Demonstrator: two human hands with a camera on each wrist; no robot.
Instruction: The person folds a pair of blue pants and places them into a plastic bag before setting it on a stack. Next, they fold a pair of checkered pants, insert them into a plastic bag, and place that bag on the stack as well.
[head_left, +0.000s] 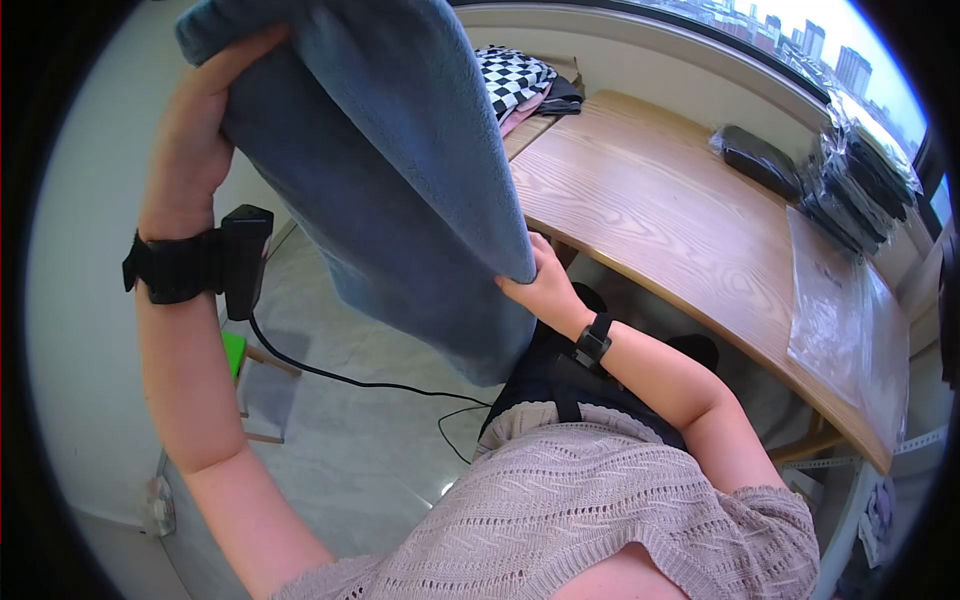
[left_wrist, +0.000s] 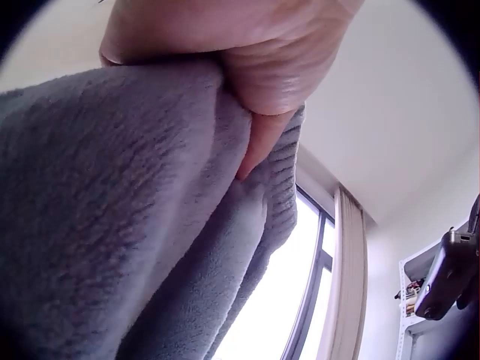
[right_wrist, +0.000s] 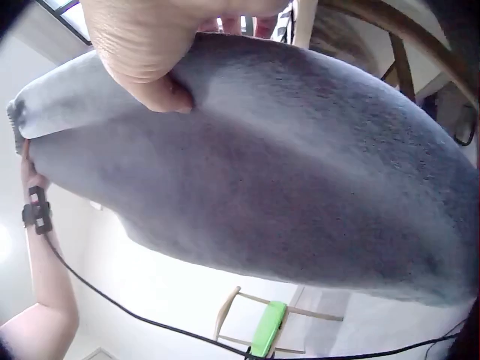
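A blue-grey plush cloth (head_left: 400, 180) hangs in the air between the two hands, left of the table. High at the upper left, the left hand (head_left: 195, 130) grips its top part; the left wrist view has that hand (left_wrist: 262, 60) with a fingertip pressed into a fold, beside a ribbed edge of the cloth (left_wrist: 281, 180). Lower down, the right hand (head_left: 548, 285) pinches the cloth's right edge near the table's front. In the right wrist view the right thumb lies on the near face of the cloth (right_wrist: 247, 187), the other fingers mostly hidden behind it.
On the wooden table (head_left: 640, 200) are a dark wrapped bundle (head_left: 760, 162), a stack of plastic-bagged items (head_left: 855, 190) and a clear plastic bag (head_left: 840, 310). Checkered fabric (head_left: 515, 78) lies at its far left. A stool with a green top (head_left: 233, 352) stands on the floor; a black cable (head_left: 350, 380) hangs nearby.
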